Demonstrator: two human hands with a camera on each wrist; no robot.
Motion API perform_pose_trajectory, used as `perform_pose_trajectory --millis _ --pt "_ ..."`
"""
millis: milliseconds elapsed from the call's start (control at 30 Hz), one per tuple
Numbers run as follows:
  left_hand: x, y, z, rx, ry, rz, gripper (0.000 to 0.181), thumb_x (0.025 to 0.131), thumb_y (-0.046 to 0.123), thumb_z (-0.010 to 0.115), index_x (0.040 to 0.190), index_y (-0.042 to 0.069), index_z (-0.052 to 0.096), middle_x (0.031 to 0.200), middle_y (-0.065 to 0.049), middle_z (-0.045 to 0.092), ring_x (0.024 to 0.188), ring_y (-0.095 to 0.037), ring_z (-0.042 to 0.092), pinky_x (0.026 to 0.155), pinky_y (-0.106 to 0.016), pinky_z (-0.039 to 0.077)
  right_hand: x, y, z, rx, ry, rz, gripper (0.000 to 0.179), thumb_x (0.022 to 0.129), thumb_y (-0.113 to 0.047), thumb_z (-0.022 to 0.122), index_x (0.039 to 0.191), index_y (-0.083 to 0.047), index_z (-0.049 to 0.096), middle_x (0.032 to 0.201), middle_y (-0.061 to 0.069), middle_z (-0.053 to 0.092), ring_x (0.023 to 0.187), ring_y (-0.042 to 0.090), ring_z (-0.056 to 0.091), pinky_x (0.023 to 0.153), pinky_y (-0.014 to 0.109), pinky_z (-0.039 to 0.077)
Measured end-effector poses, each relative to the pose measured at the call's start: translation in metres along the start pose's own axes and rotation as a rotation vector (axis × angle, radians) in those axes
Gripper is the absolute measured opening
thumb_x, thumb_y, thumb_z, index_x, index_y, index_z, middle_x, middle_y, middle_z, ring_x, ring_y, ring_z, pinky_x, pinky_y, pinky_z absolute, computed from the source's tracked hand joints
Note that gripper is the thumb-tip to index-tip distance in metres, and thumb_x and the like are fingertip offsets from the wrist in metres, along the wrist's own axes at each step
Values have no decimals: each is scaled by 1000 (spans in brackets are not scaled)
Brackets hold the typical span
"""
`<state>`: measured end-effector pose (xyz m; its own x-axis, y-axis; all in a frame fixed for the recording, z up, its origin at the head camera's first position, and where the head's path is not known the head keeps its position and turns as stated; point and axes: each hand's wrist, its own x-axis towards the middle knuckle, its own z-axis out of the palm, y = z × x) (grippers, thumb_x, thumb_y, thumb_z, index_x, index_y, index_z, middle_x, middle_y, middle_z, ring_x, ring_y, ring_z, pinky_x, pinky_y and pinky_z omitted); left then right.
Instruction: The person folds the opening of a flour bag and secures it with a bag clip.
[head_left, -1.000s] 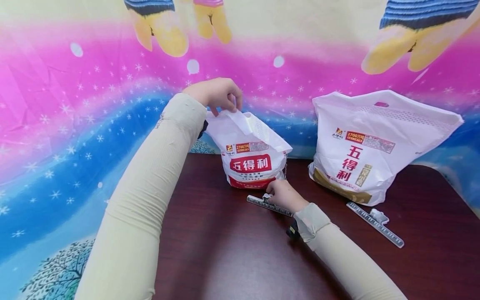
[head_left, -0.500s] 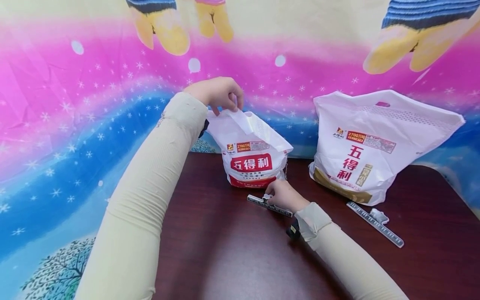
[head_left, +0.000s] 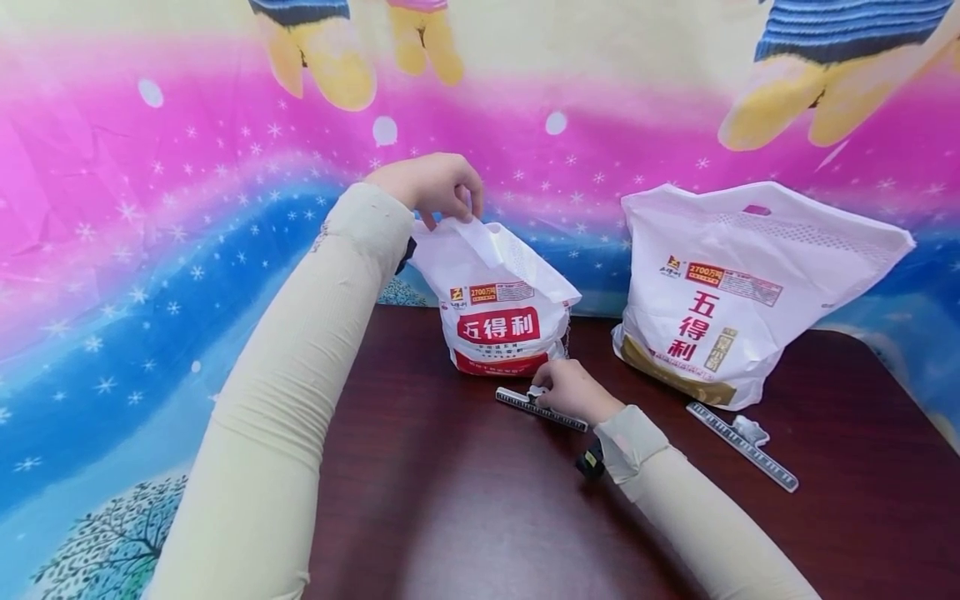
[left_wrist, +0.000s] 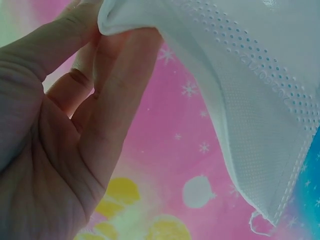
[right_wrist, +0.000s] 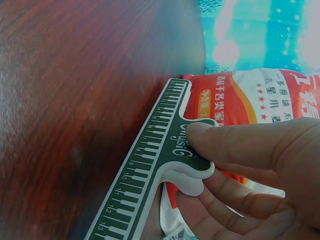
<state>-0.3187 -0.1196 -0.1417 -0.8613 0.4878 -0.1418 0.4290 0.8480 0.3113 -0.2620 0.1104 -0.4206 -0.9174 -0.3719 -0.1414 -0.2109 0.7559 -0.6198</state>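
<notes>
A small white and red flour bag [head_left: 498, 325] stands on the table, its top folded over. My left hand [head_left: 435, 187] pinches the bag's upper left edge; in the left wrist view the thumb and fingers hold the white rim [left_wrist: 130, 15]. In front of the bag, my right hand [head_left: 573, 392] grips the handle of a long clip [head_left: 517, 403] printed with piano keys and numbers. The right wrist view shows the thumb on the clip's "Music" tab [right_wrist: 187, 142] and fingers beneath it.
A larger white and gold flour bag [head_left: 697, 317] stands upright at the right. Before it a second long clip [head_left: 742, 446] lies on the dark wooden table [head_left: 450, 517]. A colourful printed cloth [head_left: 240, 125] hangs behind the table.
Both hands keep their holds on the bag and clip. The view shifts very slightly; otherwise nothing visibly moves.
</notes>
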Motion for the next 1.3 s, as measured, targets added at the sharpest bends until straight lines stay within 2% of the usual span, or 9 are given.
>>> perform_pose_trajectory --millis 500,833,1300 --pt "-3 -2 3 3 13 11 17 98 7 66 114 9 71 118 -12 62 106 -29 61 85 -42 60 -5 4 -10 3 32 -36 30 87 -8 79 116 -4 74 106 10 72 95 25 65 89 46 58" --pt "-4 -3 4 4 30 27 17 97 8 67 114 10 71 117 -11 62 105 -29 62 85 -41 60 -8 -1 -14 7 85 -107 27 88 -6 76 114 -2 76 106 11 72 92 25 62 87 44 58" --pt "-1 -4 4 21 31 33 19 98 6 66 116 8 70 118 -13 62 108 -29 58 82 -43 60 -9 -8 -16 19 175 -133 33 90 -5 75 122 0 72 123 18 66 109 32 62 93 51 56"
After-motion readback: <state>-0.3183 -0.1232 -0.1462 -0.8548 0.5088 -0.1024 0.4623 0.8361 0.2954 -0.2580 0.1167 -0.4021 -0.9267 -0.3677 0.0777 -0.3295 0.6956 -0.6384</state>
